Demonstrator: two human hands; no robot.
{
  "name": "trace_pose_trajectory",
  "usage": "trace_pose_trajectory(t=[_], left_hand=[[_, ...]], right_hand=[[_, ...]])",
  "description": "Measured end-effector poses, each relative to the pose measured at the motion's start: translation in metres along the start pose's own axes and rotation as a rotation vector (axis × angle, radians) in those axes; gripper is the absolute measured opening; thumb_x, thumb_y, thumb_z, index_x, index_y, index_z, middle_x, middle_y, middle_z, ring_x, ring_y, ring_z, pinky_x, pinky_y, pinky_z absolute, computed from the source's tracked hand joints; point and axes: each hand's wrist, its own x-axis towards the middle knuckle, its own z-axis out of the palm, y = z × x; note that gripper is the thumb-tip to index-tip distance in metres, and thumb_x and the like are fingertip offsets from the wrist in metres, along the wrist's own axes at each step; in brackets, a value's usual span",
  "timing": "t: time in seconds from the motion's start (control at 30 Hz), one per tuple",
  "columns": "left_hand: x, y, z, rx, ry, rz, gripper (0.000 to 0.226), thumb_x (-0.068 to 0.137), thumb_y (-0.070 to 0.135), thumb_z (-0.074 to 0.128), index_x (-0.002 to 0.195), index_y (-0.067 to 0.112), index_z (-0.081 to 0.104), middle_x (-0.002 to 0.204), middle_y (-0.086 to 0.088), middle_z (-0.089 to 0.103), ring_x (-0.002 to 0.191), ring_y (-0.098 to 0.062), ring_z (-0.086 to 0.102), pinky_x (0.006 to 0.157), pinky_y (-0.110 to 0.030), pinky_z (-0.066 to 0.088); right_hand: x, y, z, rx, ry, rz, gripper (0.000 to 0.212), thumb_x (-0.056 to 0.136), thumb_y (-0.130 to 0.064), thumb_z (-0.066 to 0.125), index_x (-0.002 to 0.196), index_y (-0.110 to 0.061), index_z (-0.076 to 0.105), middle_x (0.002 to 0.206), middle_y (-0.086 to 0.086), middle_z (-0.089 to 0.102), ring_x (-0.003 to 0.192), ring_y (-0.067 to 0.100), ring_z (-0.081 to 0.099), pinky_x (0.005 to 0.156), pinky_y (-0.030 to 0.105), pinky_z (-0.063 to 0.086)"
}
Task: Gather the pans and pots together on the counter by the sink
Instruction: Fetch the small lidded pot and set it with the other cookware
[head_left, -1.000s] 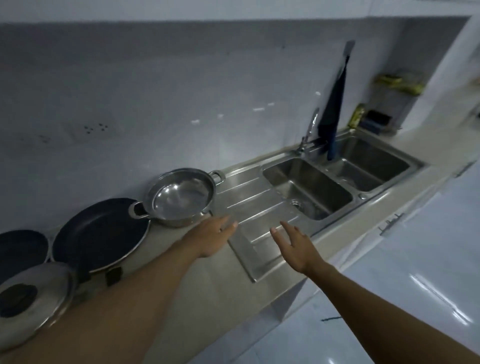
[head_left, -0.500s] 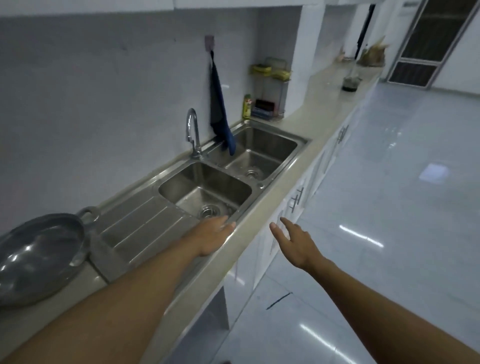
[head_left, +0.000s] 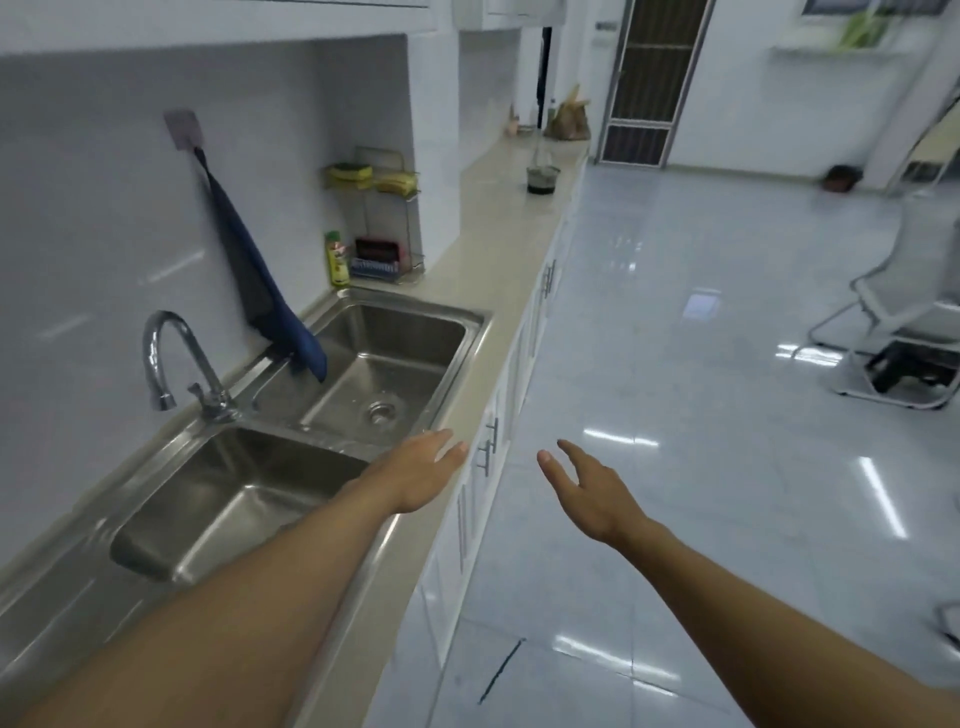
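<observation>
A small dark pot (head_left: 542, 179) with a glass lid stands far down the beige counter (head_left: 493, 249), near its front edge. My left hand (head_left: 415, 475) hovers with straight fingers over the front rim of the steel double sink (head_left: 311, 431), holding nothing. My right hand (head_left: 587, 491) is open in the air over the floor, just right of the cabinet fronts, fingers spread and empty. The pans and steel pot seen earlier at the left are out of view.
A tap (head_left: 176, 364) rises behind the sink, and a blue cloth (head_left: 260, 280) hangs from a wall hook into the far basin. A soap bottle (head_left: 336, 259) and a wire rack (head_left: 384, 228) stand beyond the sink. A chair (head_left: 914, 322) is on the glossy floor at right.
My view has swung right along the counter: the pans, lid and steel pot have left the frame at left, and the far counter with the small pot has come into sight. Both hands stay open.
</observation>
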Motion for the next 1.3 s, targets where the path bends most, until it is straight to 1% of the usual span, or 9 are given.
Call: trace_pose_trajectory(t=[0.2,0.3,0.47,0.6,0.7,0.8,0.93,1.13,1.3], left_hand=[[0.082,0.035,-0.009,0.037,-0.017,0.093,0.070,0.097,0.063,0.030,0.153,0.021,0.033,0.161,0.000,0.031,0.149,-0.021,0.027,0.122,-0.042,0.020],[0.123,0.051,-0.012,0.046,-0.027,0.111,0.072,0.097,0.065,0.028,0.154,0.022,0.030,0.162,0.000,0.029,0.149,-0.020,0.026,0.121,-0.041,0.020],[0.197,0.076,-0.012,0.078,-0.023,0.100,0.076,0.094,0.071,0.023,0.155,0.026,0.028,0.162,0.003,0.029,0.149,-0.020,0.026,0.121,-0.047,0.022],[0.256,0.104,-0.016,0.068,-0.019,0.070,0.085,0.084,0.083,0.017,0.150,0.034,0.034,0.159,0.007,0.034,0.145,-0.020,0.034,0.118,-0.050,0.029],[0.295,0.128,-0.019,0.045,-0.005,0.047,0.084,0.085,0.081,0.018,0.152,0.032,0.032,0.160,0.007,0.032,0.147,-0.019,0.032,0.119,-0.049,0.027],[0.334,0.153,-0.023,0.007,0.002,0.041,0.084,0.082,0.083,0.016,0.146,0.034,0.040,0.155,0.005,0.041,0.141,-0.022,0.041,0.115,-0.052,0.033],[0.381,0.175,-0.026,-0.008,0.011,0.020,0.080,0.088,0.077,0.022,0.153,0.031,0.030,0.162,0.007,0.029,0.148,-0.018,0.028,0.120,-0.049,0.023],[0.466,0.196,-0.035,0.004,0.000,0.036,0.075,0.092,0.072,0.023,0.154,0.029,0.028,0.162,0.007,0.027,0.150,-0.016,0.024,0.122,-0.046,0.020],[0.548,0.208,-0.050,0.038,-0.011,0.071,0.075,0.093,0.071,0.023,0.154,0.028,0.027,0.163,0.008,0.025,0.150,-0.014,0.022,0.122,-0.042,0.018]], right_hand=[[0.057,0.017,-0.031,0.009,0.049,0.047,0.095,0.082,-0.087,0.022,0.155,-0.027,0.029,0.160,0.001,0.034,0.147,0.028,0.031,0.119,0.052,0.027],[0.092,0.028,-0.049,0.028,0.060,0.062,0.095,0.081,-0.088,0.024,0.155,-0.028,0.029,0.160,0.000,0.035,0.147,0.027,0.031,0.120,0.051,0.026],[0.160,0.048,-0.080,0.039,0.045,0.044,0.099,0.078,-0.090,0.023,0.155,-0.028,0.029,0.160,-0.002,0.035,0.147,0.024,0.031,0.120,0.046,0.027],[0.218,0.068,-0.113,0.047,0.030,0.019,0.106,0.074,-0.093,0.021,0.156,-0.027,0.029,0.160,-0.003,0.034,0.148,0.022,0.031,0.120,0.044,0.026],[0.260,0.084,-0.139,0.035,0.008,0.016,0.103,0.075,-0.093,0.022,0.156,-0.028,0.029,0.160,-0.003,0.034,0.148,0.022,0.030,0.120,0.045,0.026],[0.301,0.100,-0.164,0.037,0.006,0.015,0.099,0.078,-0.091,0.023,0.155,-0.029,0.029,0.161,-0.002,0.034,0.148,0.022,0.030,0.120,0.046,0.026],[0.346,0.115,-0.186,0.037,-0.001,0.009,0.097,0.080,-0.089,0.022,0.155,-0.029,0.029,0.161,-0.003,0.033,0.148,0.023,0.030,0.120,0.047,0.025],[0.424,0.129,-0.213,0.049,0.014,0.012,0.103,0.075,-0.093,0.019,0.155,-0.030,0.028,0.161,-0.002,0.033,0.148,0.023,0.030,0.120,0.047,0.025],[0.502,0.133,-0.232,0.063,0.043,0.014,0.100,0.079,-0.091,0.023,0.155,-0.028,0.029,0.161,-0.002,0.033,0.148,0.022,0.030,0.120,0.044,0.025]])
